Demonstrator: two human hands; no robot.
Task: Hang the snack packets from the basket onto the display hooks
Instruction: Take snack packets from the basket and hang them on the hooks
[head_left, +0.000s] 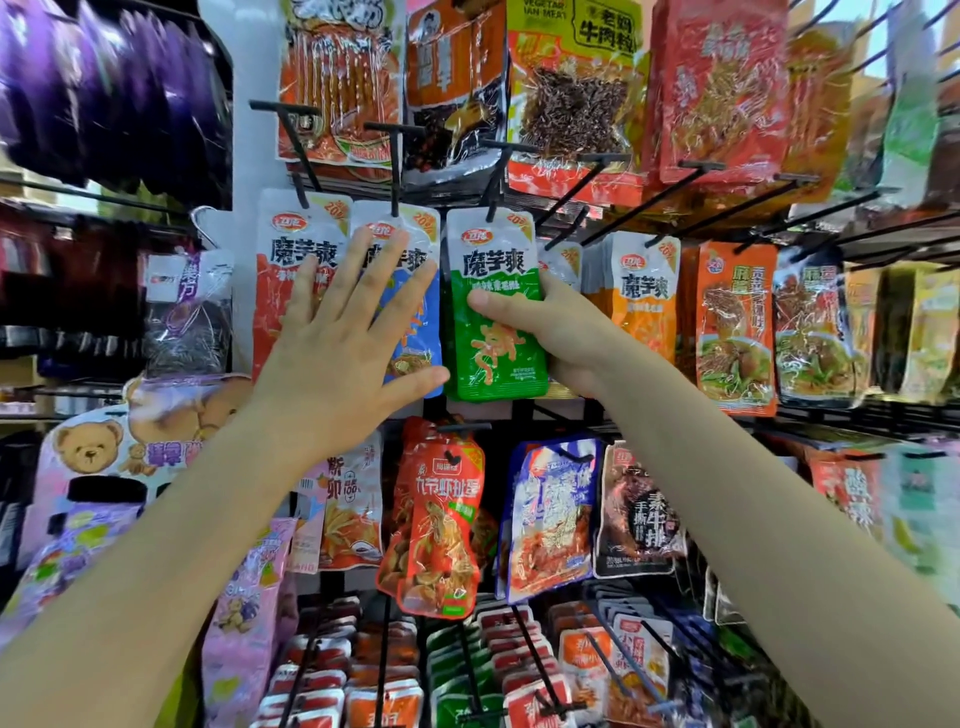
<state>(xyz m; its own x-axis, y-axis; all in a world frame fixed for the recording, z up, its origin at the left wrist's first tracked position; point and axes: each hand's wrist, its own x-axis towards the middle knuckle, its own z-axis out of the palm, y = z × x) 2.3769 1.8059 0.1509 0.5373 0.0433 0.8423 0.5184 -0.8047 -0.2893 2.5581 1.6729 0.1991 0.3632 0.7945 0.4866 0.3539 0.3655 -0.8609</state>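
— Gripping status? We held the green packet (493, 312) in our right hand (550, 332), thumb in front; left hand (343, 332) lay flat, fingers straight, against the blue packet (410, 312).

— Progress? Green packet sat at its hook (498, 176), seemingly threaded; basket was out of view, remainder unknown

Left hand (343, 338) raised, fingers spread flat, right hand (561, 332) raised, thumb and fingers pinching

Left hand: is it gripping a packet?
No. The left hand lies flat with straight, spread fingers against the blue packet, while the right hand holds the green packet.
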